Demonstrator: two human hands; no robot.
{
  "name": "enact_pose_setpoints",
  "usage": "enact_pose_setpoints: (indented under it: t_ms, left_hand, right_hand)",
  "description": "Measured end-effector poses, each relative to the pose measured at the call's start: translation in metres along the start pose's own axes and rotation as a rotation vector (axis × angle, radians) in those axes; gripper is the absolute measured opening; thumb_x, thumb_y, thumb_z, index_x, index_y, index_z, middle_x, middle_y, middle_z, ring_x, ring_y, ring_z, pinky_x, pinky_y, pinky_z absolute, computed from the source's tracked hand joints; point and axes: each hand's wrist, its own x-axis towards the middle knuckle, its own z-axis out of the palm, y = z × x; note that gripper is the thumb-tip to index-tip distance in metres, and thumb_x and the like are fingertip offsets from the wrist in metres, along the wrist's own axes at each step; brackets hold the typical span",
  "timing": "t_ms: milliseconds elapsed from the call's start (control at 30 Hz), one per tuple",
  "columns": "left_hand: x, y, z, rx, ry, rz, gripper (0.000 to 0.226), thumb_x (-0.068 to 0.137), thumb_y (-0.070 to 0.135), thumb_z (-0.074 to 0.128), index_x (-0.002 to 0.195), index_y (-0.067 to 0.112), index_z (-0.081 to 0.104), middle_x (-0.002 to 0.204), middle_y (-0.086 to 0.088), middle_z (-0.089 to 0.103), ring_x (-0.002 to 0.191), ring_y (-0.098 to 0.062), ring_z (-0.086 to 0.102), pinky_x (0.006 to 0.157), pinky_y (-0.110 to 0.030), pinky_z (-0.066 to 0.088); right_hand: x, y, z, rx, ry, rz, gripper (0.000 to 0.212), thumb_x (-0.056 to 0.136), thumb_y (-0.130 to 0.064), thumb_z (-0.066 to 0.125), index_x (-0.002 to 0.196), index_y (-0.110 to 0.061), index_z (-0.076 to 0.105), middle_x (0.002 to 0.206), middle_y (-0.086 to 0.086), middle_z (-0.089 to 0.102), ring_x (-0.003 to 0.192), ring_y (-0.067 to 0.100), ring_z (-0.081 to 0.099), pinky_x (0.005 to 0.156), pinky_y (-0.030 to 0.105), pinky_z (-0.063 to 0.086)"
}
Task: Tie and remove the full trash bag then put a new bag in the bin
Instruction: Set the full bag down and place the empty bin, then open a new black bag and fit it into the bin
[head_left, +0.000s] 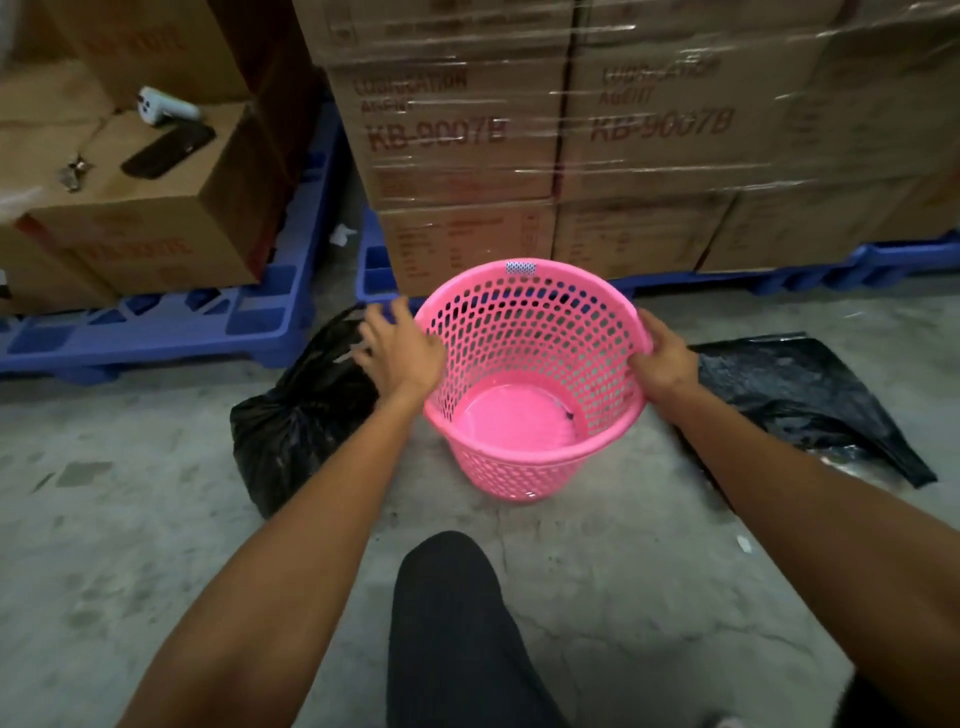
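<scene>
Two arms outstretched, right hand (662, 358) gripping pink bin (524, 457) rim, left hand (400, 348) open beside

Grey, stained concrete floor (156, 545) underfoot, with blue plastic pallets (171, 332) along the back. On the right pallet, stacked cardboard boxes (467, 130) under clear stretch wrap, printed in red with "KB-9007B". On the left pallet, an open-topped brown carton (156, 228) carrying a black phone (167, 150), a white handheld device (166, 106) and a small bunch of keys (75, 171); a scrap of white paper (343, 235) lying in the gap between the pallets.
</scene>
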Motion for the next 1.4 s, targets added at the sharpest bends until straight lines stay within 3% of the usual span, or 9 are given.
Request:
enact_pose_setpoints:
  t_ms: [167,233,333,433,567,700,967,1267,1400]
  left_hand:
    - [-0.075,0.086,0.051,-0.048,-0.614,0.634,0.046,0.101,0.042,0.044,0.135,0.013,0.053,0.138,-0.013,0.057,0.125,-0.033,0.056,0.104,-0.044,0.046]
    - [-0.103,0.112,0.074,0.034,-0.804,0.687,0.063,0.099,0.051,0.045,0.15,0.014,0.037,0.152,-0.014,0.045,0.136,-0.032,0.047,0.11,-0.041,0.04]
    - [-0.113,0.129,0.104,0.108,-0.877,0.648,0.083,0.093,0.049,0.055,0.155,0.013,0.014,0.152,-0.022,0.041,0.135,-0.04,0.047,0.107,-0.044,0.042]
    - [-0.112,0.141,0.121,0.004,-0.876,0.529,0.091,0.084,0.042,0.055,0.156,0.014,0.007,0.146,-0.028,0.046,0.127,-0.042,0.053,0.103,-0.044,0.045]
    - [-0.115,0.145,0.134,-0.11,-0.889,0.517,0.088,0.09,0.029,0.054,0.157,0.019,-0.002,0.154,-0.022,0.037,0.133,-0.037,0.047,0.111,-0.042,0.038]
    - [-0.111,0.142,0.137,-0.115,-0.872,0.571,0.087,0.094,0.022,0.054,0.158,0.016,-0.005,0.163,-0.015,0.023,0.143,-0.031,0.036,0.113,-0.029,0.028]
    - [-0.119,0.146,0.127,-0.113,-0.867,0.52,0.087,0.095,0.015,0.057,0.158,0.02,-0.002,0.161,-0.009,0.03,0.124,-0.026,0.051,0.095,-0.025,0.037]
    - [-0.127,0.153,0.119,-0.065,-0.841,0.477,0.09,0.096,0.031,0.059,0.158,0.02,-0.004,0.164,-0.014,0.022,0.141,-0.03,0.038,0.112,-0.032,0.031]
    - [-0.106,0.193,0.089,-0.251,-0.533,0.355,0.118,0.082,0.041,0.076,0.156,0.016,-0.012,0.166,-0.014,0.0,0.15,-0.028,0.02,0.118,-0.036,0.021]
  right_hand:
    - [0.003,0.034,-0.022,0.171,-0.067,-0.034,0.049,0.087,-0.017,0.065,0.134,-0.028,0.059,0.107,0.006,0.073,0.086,0.019,0.07,0.078,0.028,0.057]
    - [0.015,0.047,-0.033,0.303,-0.09,0.014,0.025,0.096,-0.032,0.055,0.115,-0.022,0.069,0.095,0.007,0.074,0.073,0.02,0.07,0.06,0.026,0.056]
    - [0.043,0.088,-0.041,0.27,-0.089,0.154,0.029,0.09,-0.044,0.054,0.087,-0.021,0.071,0.089,0.008,0.073,0.067,0.022,0.065,0.064,0.033,0.055]
    - [0.095,0.184,-0.027,0.055,-0.116,0.282,0.069,0.056,-0.059,0.06,0.109,-0.016,0.068,0.103,0.007,0.071,0.093,0.026,0.064,0.093,0.046,0.051]
    - [0.079,0.221,-0.026,-0.188,-0.194,0.472,0.079,0.083,-0.029,0.071,0.151,-0.02,0.032,0.148,0.025,0.039,0.138,0.04,0.037,0.114,0.044,0.033]
    - [0.083,0.254,-0.012,-0.193,-0.146,0.55,0.092,0.084,-0.029,0.071,0.156,-0.028,0.013,0.146,0.031,0.034,0.132,0.048,0.041,0.109,0.051,0.038]
    - [0.1,0.206,-0.026,0.189,0.022,0.602,0.04,0.095,-0.019,0.049,0.13,-0.001,0.058,0.135,0.023,0.057,0.124,0.041,0.054,0.104,0.041,0.043]
    - [0.1,0.03,-0.11,0.504,0.014,-0.041,0.028,0.089,-0.034,0.052,0.088,-0.012,0.069,0.088,0.012,0.072,0.087,0.026,0.067,0.08,0.04,0.053]
    - [0.079,-0.052,-0.151,0.518,-0.095,-0.24,0.026,0.087,-0.026,0.053,0.07,-0.012,0.067,0.065,0.004,0.067,0.067,0.014,0.058,0.062,0.029,0.043]
